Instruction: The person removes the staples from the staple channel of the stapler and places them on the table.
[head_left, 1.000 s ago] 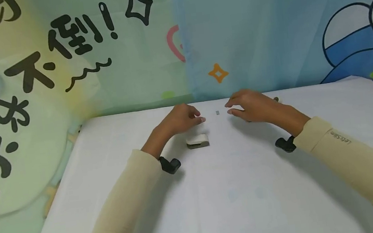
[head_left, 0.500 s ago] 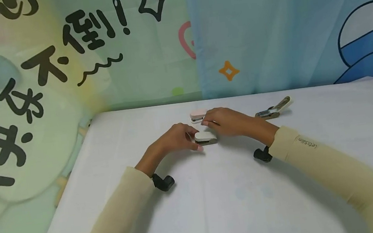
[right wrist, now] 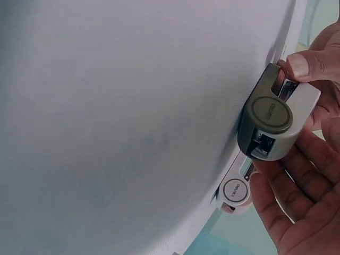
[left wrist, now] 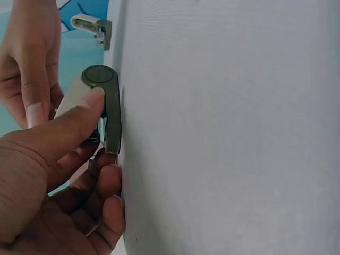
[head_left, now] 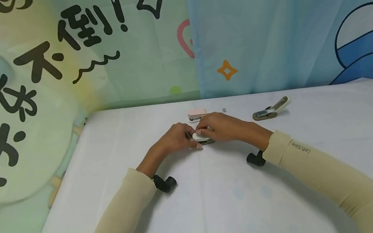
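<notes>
“Beige sleeves (head_left: 118, 214) come nearest to the eye, I see, over the white tablecloth (head_left: 230, 189). And after them?”

“Black wrist cameras (head_left: 165, 184), then the two hands, close together. The left hand (head_left: 177, 139) holds the white-and-olive stapler (right wrist: 272, 114), with thumb and curled fingers around its end.”

“Where exactly is this stapler?”

“Between the hands, low over the cloth. Whether it touches the cloth, I cannot tell.”

“And the right hand (head_left: 220, 126)?”

“It comes from the other side, and its fingers lie against the white cover. If they pinch firmly or only support, I cannot tell.”

“How would you do this part well?”

“In my judgement, the left hand should keep the olive base very steady, so that the stapler does not twist. The right fingers should move the cover gently, straight along its hinge. Also I would keep the left thumb out of the gap between cover and base, because its tip looks quite near there.”

“What lies farther?”

“Another stapler (head_left: 271, 110), at the right, with its cover raised. Then a pink stapler (head_left: 196, 113) just behind the hands, and one small grey piece (head_left: 224, 110). Last of all, the printed backdrop (head_left: 249, 27).”
</notes>
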### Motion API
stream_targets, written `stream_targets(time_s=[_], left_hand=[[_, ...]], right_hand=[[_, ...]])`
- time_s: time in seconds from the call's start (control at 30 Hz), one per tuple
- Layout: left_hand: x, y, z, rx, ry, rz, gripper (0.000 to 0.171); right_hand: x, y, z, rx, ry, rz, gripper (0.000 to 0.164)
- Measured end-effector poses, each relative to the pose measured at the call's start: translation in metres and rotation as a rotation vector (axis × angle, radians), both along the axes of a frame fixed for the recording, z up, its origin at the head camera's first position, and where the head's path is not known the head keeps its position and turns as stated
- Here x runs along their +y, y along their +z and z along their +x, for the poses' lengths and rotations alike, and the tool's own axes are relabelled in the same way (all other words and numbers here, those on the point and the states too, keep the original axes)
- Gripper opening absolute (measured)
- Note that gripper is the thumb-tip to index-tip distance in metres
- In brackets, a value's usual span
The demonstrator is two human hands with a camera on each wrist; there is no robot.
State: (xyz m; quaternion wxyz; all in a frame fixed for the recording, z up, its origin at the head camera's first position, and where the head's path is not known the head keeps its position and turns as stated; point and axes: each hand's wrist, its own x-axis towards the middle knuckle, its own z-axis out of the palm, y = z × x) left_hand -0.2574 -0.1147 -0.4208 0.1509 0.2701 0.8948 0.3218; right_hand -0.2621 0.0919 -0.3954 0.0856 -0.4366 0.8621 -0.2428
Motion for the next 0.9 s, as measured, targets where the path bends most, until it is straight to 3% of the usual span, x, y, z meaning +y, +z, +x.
stream_targets(time_s=[0.3, 0.6, 0.83, 0.9], left_hand=[[0.003, -0.001, 0.001, 0.047, 0.005, -0.001, 0.015], [0.007, 0.002, 0.002, 0.048, 0.023, 0.031, 0.019], [0.008, -0.002, 0.004, 0.007, 0.072, 0.045, 0.019], [0.008, -0.005, 0.005, 0.003, 0.086, 0.054, 0.019]], right_hand=[[-0.002, 0.003, 0.005, -0.046, -0.053, 0.070, 0.030], [-0.005, 0.007, 0.012, -0.002, -0.101, 0.110, 0.020], [0.009, 0.005, 0.013, -0.200, -0.164, -0.058, 0.021], [0.011, 0.005, 0.013, -0.214, -0.160, -0.067, 0.022]])
